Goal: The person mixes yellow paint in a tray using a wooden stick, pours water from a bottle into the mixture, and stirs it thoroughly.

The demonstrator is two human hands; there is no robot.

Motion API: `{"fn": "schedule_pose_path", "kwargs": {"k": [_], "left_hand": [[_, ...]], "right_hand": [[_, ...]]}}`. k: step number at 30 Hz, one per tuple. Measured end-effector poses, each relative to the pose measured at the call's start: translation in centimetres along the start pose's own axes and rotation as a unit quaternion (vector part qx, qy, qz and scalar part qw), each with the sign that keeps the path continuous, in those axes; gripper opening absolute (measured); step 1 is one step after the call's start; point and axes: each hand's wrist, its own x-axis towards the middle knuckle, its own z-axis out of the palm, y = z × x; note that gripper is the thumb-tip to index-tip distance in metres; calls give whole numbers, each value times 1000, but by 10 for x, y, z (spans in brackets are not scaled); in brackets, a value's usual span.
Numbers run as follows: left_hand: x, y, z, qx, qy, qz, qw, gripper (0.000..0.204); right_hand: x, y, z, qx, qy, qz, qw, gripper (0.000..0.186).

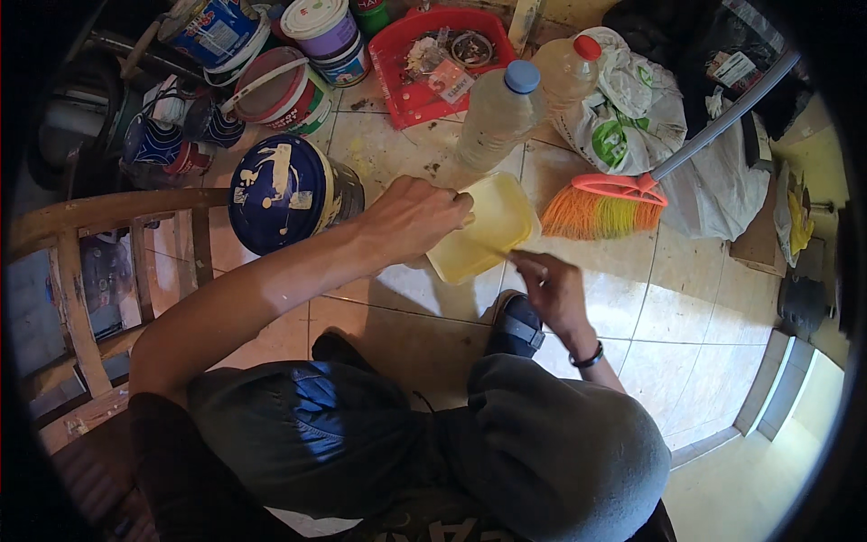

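Observation:
A pale yellow, square plastic tub is between my hands, tilted over the tiled floor. My left hand is closed at its left rim, with the fingertips partly hidden. On the right side, my right hand pinches a thin stick-like tool, whose far end reaches over the inside of the tub. The exact kind of tool is too small to make out. Just beyond the tub stands a clear plastic bottle with a blue cap.
A blue-lidded paint bucket stands by my left forearm, with more paint pails behind. A red dustpan holds debris. A red-capped bottle, an orange broom and plastic bags lie right. A wooden chair is left.

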Motion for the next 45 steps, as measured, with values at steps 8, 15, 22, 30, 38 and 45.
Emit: {"fn": "schedule_pose_path", "kwargs": {"k": [8, 15, 22, 30, 38, 45], "left_hand": [[-13, -19, 0, -70, 5, -162, 984, 26], [-11, -13, -9, -75, 55, -140, 986, 27], [-18, -2, -6, -20, -32, -114, 993, 34], [-27, 1, 5, -6, -51, -122, 991, 31], [-22, 2, -8, -29, -28, -117, 992, 30], [-22, 2, -14, -11, -16, -113, 993, 30]], "right_hand": [[10, -7, 2, -154, 31, -77, 984, 25], [-19, -34, 11, -89, -44, -114, 989, 27], [10, -8, -19, -176, 46, -71, 981, 23], [-17, -22, 27, -134, -28, -154, 979, 32], [11, -3, -8, -73, 77, -21, 994, 20], [-3, 0, 12, 16, 66, 84, 994, 19]]}}
